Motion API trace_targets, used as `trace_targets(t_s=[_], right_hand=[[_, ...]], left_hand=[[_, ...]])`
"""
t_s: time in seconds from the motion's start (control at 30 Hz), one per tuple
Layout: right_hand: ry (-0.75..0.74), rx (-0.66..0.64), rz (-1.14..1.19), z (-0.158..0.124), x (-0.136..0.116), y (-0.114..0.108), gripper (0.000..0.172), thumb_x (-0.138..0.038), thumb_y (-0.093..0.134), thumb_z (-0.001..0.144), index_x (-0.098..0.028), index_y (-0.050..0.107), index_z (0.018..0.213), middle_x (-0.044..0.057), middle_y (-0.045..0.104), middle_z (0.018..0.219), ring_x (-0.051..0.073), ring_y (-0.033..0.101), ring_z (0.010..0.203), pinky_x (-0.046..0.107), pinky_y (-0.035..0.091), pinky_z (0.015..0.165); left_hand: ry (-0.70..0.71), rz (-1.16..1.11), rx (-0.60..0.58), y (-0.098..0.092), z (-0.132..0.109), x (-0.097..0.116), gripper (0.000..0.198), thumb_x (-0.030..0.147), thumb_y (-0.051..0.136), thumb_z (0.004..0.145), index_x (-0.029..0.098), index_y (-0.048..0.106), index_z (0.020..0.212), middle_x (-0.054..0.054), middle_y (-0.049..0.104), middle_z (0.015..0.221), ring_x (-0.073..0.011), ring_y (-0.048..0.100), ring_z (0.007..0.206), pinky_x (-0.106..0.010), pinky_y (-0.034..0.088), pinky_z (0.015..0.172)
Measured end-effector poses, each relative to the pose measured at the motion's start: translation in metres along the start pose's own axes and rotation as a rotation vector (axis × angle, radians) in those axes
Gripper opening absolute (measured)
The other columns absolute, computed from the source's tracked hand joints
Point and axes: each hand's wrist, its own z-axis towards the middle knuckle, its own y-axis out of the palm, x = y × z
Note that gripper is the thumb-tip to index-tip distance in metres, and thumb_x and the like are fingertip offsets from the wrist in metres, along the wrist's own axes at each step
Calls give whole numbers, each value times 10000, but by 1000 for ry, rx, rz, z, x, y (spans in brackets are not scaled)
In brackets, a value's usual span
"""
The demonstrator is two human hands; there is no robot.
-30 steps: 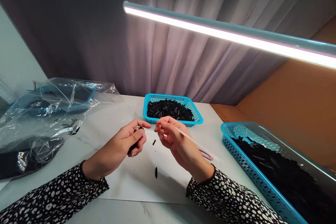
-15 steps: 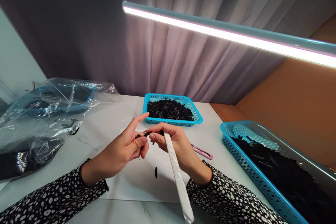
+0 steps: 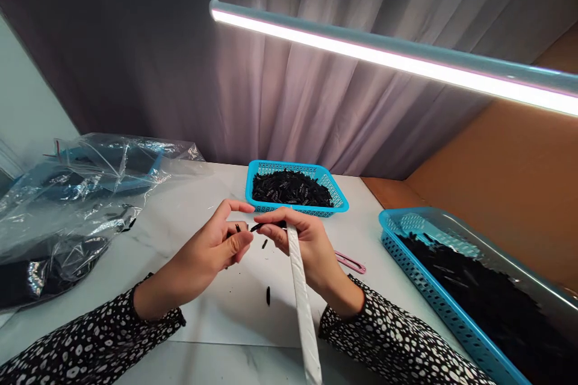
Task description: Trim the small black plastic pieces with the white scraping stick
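My left hand (image 3: 210,255) is closed, with thumb and fingers pinched around a small black sliver (image 3: 238,228). Close to its fingertips, my right hand (image 3: 307,243) pinches a thin black piece (image 3: 256,227) between thumb and forefinger. A long, white, paper-like wrapped strip (image 3: 300,298) is also gripped in that hand and slants down toward me; where it meets the fingers is partly hidden. Beneath the hands, a white sheet (image 3: 226,319) bears a dark elongated piece (image 3: 268,296) and a smaller black bit (image 3: 264,244).
Beyond the hands stands a blue basket (image 3: 295,210) of black pieces. A larger blue basket (image 3: 433,307) of black material sits at right, near a pink-handled tool (image 3: 350,262). Clear plastic bags (image 3: 121,165) cover the left side. A lit tube lamp (image 3: 361,54) hangs overhead.
Both hands have shifted slightly, and the right fingers have pulled a little apart from the left. The white strip's lower end has swung left. The small black bit below shows more clearly.
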Motion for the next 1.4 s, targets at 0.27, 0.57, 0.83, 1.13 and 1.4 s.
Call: trace_targets(t_s=[0.27, 0.57, 0.83, 1.13, 1.4], right_hand=[[148, 53, 242, 5, 6, -1, 218, -404, 837, 754, -226, 827, 878, 18, 718, 675, 84, 343, 484, 256, 302, 465], [288, 75, 369, 3, -3, 2, 240, -406, 843, 721, -189, 802, 814, 16, 700, 686, 72, 303, 497, 253, 200, 479], [349, 98, 422, 2, -9, 6, 308, -440, 853, 682, -158, 753, 754, 23, 683, 678, 71, 298, 518, 241, 177, 497], [362, 65, 487, 0, -6, 8, 274, -446, 703, 814, -181, 658, 761, 29, 685, 751, 90, 410, 532, 205, 180, 413], [272, -15, 252, -5, 3, 16, 339, -462, 861, 698, -178, 727, 825, -66, 508, 562, 58, 271, 450, 231, 190, 417]], left_hand=[[-123, -100, 93, -2, 1, 11, 171, 286, 447, 951, 174, 539, 1041, 58, 502, 695, -95, 335, 551, -271, 314, 575], [-10, -93, 70, -4, 6, 0, 444, 573, 734, 816, 182, 537, 744, 45, 609, 628, -66, 334, 511, -241, 280, 534], [-13, -200, 207, -5, 10, -2, 475, 582, 854, 677, 135, 730, 778, 2, 639, 651, -40, 299, 493, -227, 224, 508], [12, -205, 219, -4, 9, -5, 439, 551, 847, 712, 148, 674, 689, 7, 620, 640, -47, 276, 496, -235, 208, 506], [17, -187, 188, 1, 4, 0, 443, 544, 839, 713, 160, 627, 653, 59, 507, 565, -62, 299, 503, -231, 227, 514]])
